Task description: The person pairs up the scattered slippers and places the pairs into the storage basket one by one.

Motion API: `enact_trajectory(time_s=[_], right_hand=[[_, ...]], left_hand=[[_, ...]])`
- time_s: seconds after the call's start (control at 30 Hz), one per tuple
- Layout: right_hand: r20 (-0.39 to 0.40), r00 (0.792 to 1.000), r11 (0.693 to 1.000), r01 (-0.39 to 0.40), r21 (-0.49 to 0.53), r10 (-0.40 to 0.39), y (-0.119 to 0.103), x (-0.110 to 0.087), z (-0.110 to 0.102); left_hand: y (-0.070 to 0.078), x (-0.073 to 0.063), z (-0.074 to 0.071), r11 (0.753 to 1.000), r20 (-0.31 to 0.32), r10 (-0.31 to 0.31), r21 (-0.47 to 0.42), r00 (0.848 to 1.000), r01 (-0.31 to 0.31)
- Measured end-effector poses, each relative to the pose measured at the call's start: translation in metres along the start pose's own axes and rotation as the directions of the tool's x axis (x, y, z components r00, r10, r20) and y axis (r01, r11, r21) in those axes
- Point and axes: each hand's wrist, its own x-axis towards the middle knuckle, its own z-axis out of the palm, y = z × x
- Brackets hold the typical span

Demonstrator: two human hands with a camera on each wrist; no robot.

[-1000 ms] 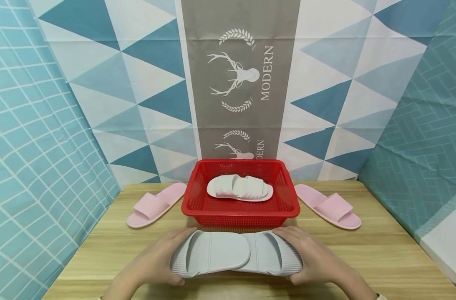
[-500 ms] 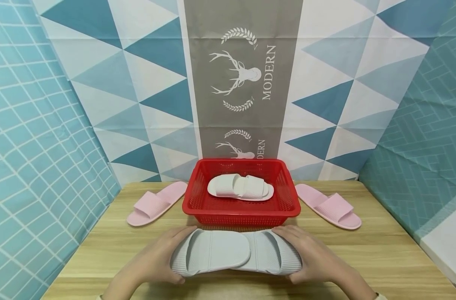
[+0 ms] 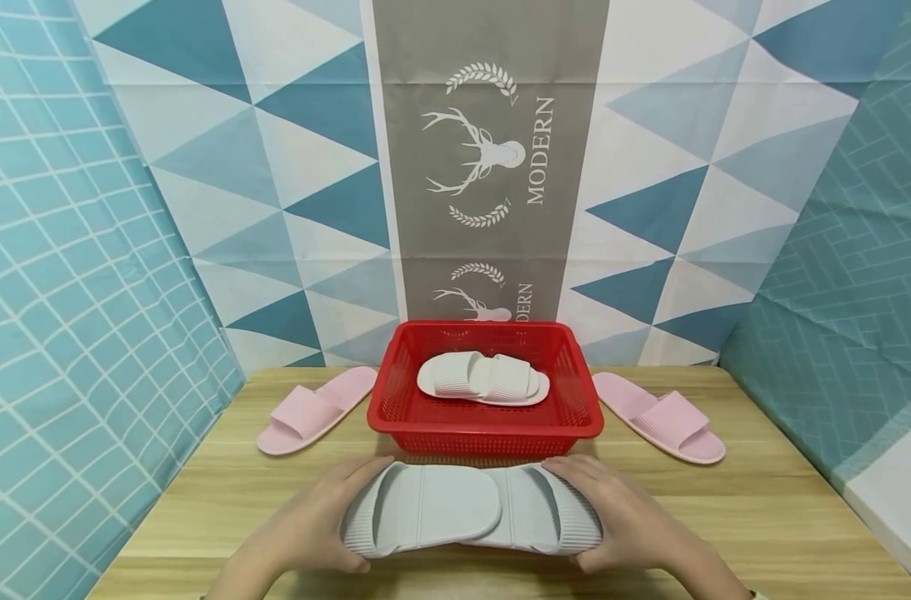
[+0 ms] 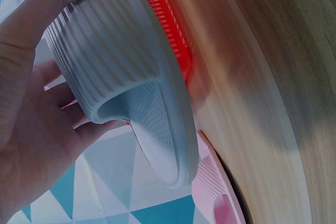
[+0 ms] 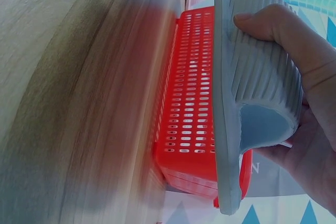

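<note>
Two light grey slide slippers are held end to end in front of the basket, their heels overlapping in the middle. My left hand [image 3: 316, 521] grips the left grey slipper [image 3: 432, 504] around its ribbed strap, thumb on the near side and fingers on the far side. With the same kind of hold, my right hand [image 3: 623, 517] grips the ribbed strap of the right grey slipper [image 3: 530, 504]. In the left wrist view the left slipper [image 4: 113, 40] is off the table. The right wrist view shows the right slipper [image 5: 226, 108] raised before the basket.
A red plastic basket [image 3: 485, 429] stands behind the hands, holding a pair of white slippers [image 3: 455, 375]. One pink slipper [image 3: 305, 417] lies left of it, another pink slipper [image 3: 673, 421] right, both on the wooden table [image 3: 763, 517]. A patterned cloth [image 3: 493, 208] hangs behind.
The hands and grey slippers hold nearly the same place. Only the whole view shifts slightly, the background sitting a little further right and lower.
</note>
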Motion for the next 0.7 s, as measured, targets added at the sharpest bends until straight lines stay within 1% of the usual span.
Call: enact_trajectory(time_s=[0.2,0.3,0.57,0.7], right_hand=[[-0.009,1.0,1.0,0.009,-0.006,-0.009,-0.0006,0.0008,0.0003],[-0.012,1.0,1.0,0.011,-0.005,-0.011,-0.0011,0.0009,0.0005],[0.004,1.0,1.0,-0.003,0.008,0.003,-0.0023,0.0006,0.0008],[-0.015,1.0,1.0,0.014,-0.004,-0.014,-0.0019,0.0013,0.0014]], left_hand=[[0.0,-0.0002,0.0002,1.0,0.01,-0.006,0.004,1.0,0.006],[-0.0002,0.0,0.0007,1.0,0.005,-0.002,0.007,1.0,0.002],[0.0004,0.0003,0.0026,1.0,-0.002,0.003,0.001,1.0,-0.003],[0.0009,0.0013,0.0022,1.0,0.004,0.001,-0.01,1.0,-0.001]])
